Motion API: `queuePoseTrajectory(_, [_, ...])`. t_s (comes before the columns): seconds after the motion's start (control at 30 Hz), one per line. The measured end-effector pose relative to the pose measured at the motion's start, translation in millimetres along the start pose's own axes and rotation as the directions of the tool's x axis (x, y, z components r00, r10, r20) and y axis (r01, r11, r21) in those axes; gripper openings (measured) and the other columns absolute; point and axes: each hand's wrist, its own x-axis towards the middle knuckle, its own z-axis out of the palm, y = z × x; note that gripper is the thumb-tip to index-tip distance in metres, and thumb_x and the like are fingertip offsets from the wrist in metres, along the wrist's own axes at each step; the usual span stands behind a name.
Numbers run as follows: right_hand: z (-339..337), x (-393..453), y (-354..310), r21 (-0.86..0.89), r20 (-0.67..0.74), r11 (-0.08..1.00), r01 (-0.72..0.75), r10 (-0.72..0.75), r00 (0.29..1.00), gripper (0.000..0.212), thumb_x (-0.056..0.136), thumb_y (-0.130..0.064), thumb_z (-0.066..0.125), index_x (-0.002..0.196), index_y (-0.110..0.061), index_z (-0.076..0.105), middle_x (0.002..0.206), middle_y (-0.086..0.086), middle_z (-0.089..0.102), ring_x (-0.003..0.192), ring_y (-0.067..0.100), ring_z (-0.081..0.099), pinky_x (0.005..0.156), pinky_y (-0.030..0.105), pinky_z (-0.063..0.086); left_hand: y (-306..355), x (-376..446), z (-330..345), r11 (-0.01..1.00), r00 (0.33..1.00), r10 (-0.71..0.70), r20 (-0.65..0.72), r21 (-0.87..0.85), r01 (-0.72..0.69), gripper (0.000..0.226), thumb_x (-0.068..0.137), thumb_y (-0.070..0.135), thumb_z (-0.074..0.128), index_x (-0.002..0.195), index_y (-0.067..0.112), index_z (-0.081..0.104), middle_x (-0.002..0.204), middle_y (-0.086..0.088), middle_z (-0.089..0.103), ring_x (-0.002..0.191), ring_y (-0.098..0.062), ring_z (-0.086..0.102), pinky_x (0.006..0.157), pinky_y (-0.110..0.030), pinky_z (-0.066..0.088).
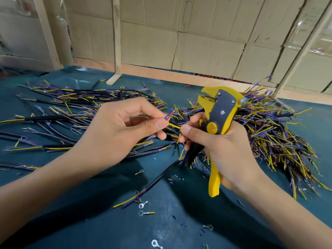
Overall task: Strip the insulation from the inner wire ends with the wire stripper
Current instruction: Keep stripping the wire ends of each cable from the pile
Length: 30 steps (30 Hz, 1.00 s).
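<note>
My left hand (124,123) pinches the fanned inner wires (169,115); my right hand (221,141) grips the wire stripper (218,112) upright, fingertips tugging the yellow wire (173,125). I'm separating it; next, feed its end into the jaws.

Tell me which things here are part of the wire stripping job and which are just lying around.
In use:
- wire stripper in the right hand
- yellow inner wire pinched by both hands
- left hand

Lying about:
- ring terminals
- cut insulation bits
- cable piles
- cardboard wall
</note>
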Motion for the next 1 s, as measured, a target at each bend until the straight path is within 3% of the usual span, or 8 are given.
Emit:
queuePoseTrajectory(0.17, [0.1,-0.9,-3.1,-0.027,0.008,0.999,-0.021,0.022,1.000,0.015,0.084,0.007,0.074,0.088,-0.002,0.062,0.069,0.007,0.064,0.063,0.029,0.066,0.057,0.035,0.053,-3.2,2.7,-0.5,1.000,1.000,0.019,0.014,0.011,-0.019,0.009,0.091,0.020,0.065,0.089,0.012,0.063,0.089,-0.004,0.074,0.073,-0.019,0.073,0.075,-0.021,0.053])
queuePoseTrajectory(0.33, [6.1,-8.2,-2.4,-0.085,0.029,0.996,0.026,-0.024,0.999,0.010,0.093,-0.008,0.072,0.085,-0.004,0.067,0.068,0.008,0.066,0.063,0.028,0.069,0.058,0.035,0.058,-7.9,-5.5,7.5,0.962,0.993,0.113,0.014,0.249,-0.113,0.011,0.103,0.039,0.042,0.099,0.030,0.045,0.087,0.003,0.064,0.059,-0.020,0.059,0.063,-0.039,0.050])
queuePoseTrajectory(0.43, [9.9,-9.6,-5.6,0.067,0.053,0.995,-0.070,0.067,0.996,0.033,0.092,-0.032,0.067,0.088,0.001,0.068,0.064,0.016,0.064,0.065,0.038,0.071,0.061,0.045,0.059,-6.3,-5.1,5.5,0.945,0.990,0.140,-0.025,0.303,-0.126,0.016,0.102,0.046,0.039,0.100,0.032,0.045,0.077,0.000,0.050,0.066,-0.029,0.048,0.064,-0.053,0.045])
queuePoseTrajectory(0.5, [9.9,-8.4,-8.8,0.158,0.103,0.973,-0.166,0.151,0.983,0.047,0.090,-0.042,0.067,0.088,0.005,0.069,0.062,0.019,0.063,0.069,0.045,0.072,0.066,0.053,0.060,-2.2,-2.1,2.1,0.940,0.988,0.144,-0.060,0.320,-0.117,0.015,0.101,0.047,0.041,0.099,0.033,0.048,0.076,-0.004,0.049,0.069,-0.031,0.048,0.067,-0.051,0.045])
queuePoseTrajectory(0.63, [8.5,-8.5,-10.5,0.126,0.218,0.960,-0.250,0.219,0.951,0.059,0.082,-0.064,0.069,0.087,-0.006,0.074,0.062,0.017,0.061,0.071,0.047,0.072,0.072,0.075,0.054,3.7,-0.3,-2.2,0.939,0.989,0.131,-0.075,0.330,-0.099,0.015,0.097,0.045,0.046,0.098,0.032,0.054,0.075,-0.001,0.056,0.067,-0.025,0.051,0.067,-0.043,0.043])
queuePoseTrajectory(0.83, [8.1,-11.0,-15.6,0.071,0.332,0.950,-0.304,0.264,0.905,0.059,0.083,-0.063,0.070,0.086,-0.004,0.072,0.066,0.023,0.064,0.061,0.044,0.069,0.064,0.062,0.057,5.4,-3.6,-2.5,0.929,0.990,0.138,-0.044,0.351,-0.114,0.007,0.099,0.036,0.049,0.100,0.032,0.055,0.077,0.010,0.059,0.067,-0.016,0.053,0.062,-0.029,0.043])
queuePoseTrajectory(0.93, [7.0,-12.4,-16.5,0.057,0.368,0.944,-0.326,0.284,0.885,0.051,0.086,-0.052,0.071,0.085,-0.001,0.072,0.069,0.025,0.065,0.062,0.042,0.068,0.063,0.056,0.057,4.5,-4.5,-1.5,0.925,0.988,0.148,-0.035,0.359,-0.126,0.006,0.100,0.033,0.049,0.102,0.035,0.054,0.079,0.015,0.060,0.067,-0.012,0.052,0.061,-0.020,0.040])
queuePoseTrajectory(1.0, [7.3,-12.5,-16.8,0.056,0.388,0.941,-0.333,0.287,0.876,0.045,0.086,-0.044,0.072,0.084,0.001,0.071,0.069,0.026,0.064,0.062,0.042,0.068,0.063,0.054,0.056,2.9,-4.5,-1.4,0.921,0.987,0.155,-0.034,0.366,-0.132,0.007,0.100,0.031,0.049,0.103,0.034,0.055,0.080,0.012,0.060,0.065,-0.014,0.051,0.060,-0.024,0.040])
